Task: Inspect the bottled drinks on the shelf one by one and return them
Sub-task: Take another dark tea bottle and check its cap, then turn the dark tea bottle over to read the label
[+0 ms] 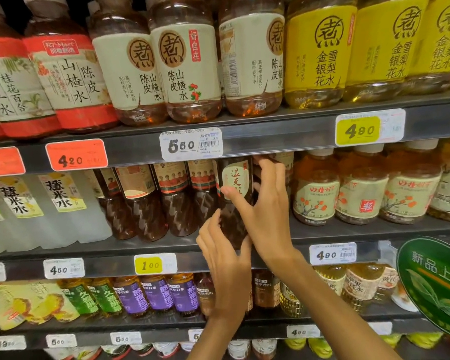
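Bottle (235,201) held w/ both hands at middle shelf (283,258) front.
Base is cupped by left hand (225,266), fingers curled round it; body is wrapped by right hand (266,216), thumb on paper label. Smooth dark-amber plastic, tall cylinder, prob. slippery, liquid-heavy; best gripped mid-body. Behind: neighbouring bottles (166,201), price tags (191,144).
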Available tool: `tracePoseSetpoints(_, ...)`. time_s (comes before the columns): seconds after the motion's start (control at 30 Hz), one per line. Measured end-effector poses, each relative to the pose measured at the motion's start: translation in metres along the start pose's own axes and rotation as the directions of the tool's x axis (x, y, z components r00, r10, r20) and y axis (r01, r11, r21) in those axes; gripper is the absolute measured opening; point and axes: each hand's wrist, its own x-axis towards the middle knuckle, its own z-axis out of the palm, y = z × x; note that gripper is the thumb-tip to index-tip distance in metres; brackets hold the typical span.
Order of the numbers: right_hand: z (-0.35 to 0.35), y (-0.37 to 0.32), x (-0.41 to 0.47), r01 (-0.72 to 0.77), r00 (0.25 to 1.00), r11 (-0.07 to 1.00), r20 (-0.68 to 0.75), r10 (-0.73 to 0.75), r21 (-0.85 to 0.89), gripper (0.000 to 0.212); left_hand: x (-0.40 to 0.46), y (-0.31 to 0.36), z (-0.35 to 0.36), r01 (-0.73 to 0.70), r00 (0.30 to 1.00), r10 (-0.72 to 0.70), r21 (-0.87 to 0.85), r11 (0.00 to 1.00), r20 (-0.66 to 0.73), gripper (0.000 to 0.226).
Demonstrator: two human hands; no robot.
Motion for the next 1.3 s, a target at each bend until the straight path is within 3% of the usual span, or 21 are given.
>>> tracePoseSetpoints(0.17, -0.002, 0.006, -0.002, 0.024, 0.999, 0.984, 0.039, -0.017, -0.179, 0.048, 0.006, 0.001, 0.009, 0.016, 0.998, -0.012, 0.069, 0.998, -0.058, 0.066)
tracePoseSetpoints(0.27, -0.006, 0.011, -0.005, 0.001, 0.995, 0.987, 0.101, 0.015, -0.158, 0.048, 0.01, 0.003, 0.017, 0.066, 0.994, -0.055, 0.122, 0.99, -0.092, 0.068)
tracePoseSetpoints(0.37, -0.02, 0.014, -0.008, 0.086, 0.994, 0.992, -0.054, -0.092, -0.092, 0.041, 0.015, 0.004, 0.023, 0.115, 0.988, -0.097, 0.15, 0.982, -0.121, 0.068)
tracePoseSetpoints(0.43, -0.031, 0.018, -0.005, 0.139, 0.964, 0.978, -0.204, -0.17, -0.154, 0.036, 0.017, 0.004, 0.026, 0.139, 0.981, -0.115, 0.161, 0.977, -0.153, 0.068)
tracePoseSetpoints(0.5, -0.038, 0.021, 0.003, 0.105, 0.952, 0.97, -0.261, -0.162, -0.219, 0.035, 0.018, 0.005, 0.03, 0.155, 0.975, -0.122, 0.177, 0.972, -0.183, 0.066)
tracePoseSetpoints(0.67, -0.035, 0.029, 0.03, -0.111, 0.989, 0.971, -0.116, 0.088, -0.212, 0.036, 0.018, 0.006, 0.037, 0.184, 0.967, -0.138, 0.213, 0.96, -0.214, 0.064)
tracePoseSetpoints(0.8, -0.026, 0.035, 0.041, -0.156, 0.985, 0.965, 0.036, 0.167, -0.212, 0.048, 0.018, 0.012, 0.037, 0.203, 0.966, -0.151, 0.25, 0.947, -0.212, 0.064)
tracePoseSetpoints(0.97, -0.03, 0.035, 0.043, -0.189, 0.982, 0.97, -0.029, 0.187, -0.152, 0.045, 0.015, 0.021, 0.031, 0.203, 0.979, -0.18, 0.336, 0.92, -0.098, 0.074)
tracePoseSetpoints(1.1, -0.042, 0.03, 0.031, -0.132, 0.988, 0.991, -0.075, 0.132, 0.011, 0.036, 0.0, 0.028, 0.02, 0.131, 0.988, -0.146, 0.228, 0.965, 0.051, 0.087)
tracePoseSetpoints(1.2, -0.055, 0.026, 0.026, -0.185, 0.982, 0.971, -0.001, 0.187, 0.154, 0.031, -0.012, 0.028, 0.009, 0.026, 0.96, -0.061, 0.131, 0.991, 0.275, 0.099)
tracePoseSetpoints(1.3, -0.066, 0.024, 0.017, -0.284, 0.958, 0.881, 0.146, 0.246, 0.378, 0.032, -0.015, 0.033, 0.004, 0.106, 0.92, -0.092, -0.015, 0.994, 0.382, 0.108)
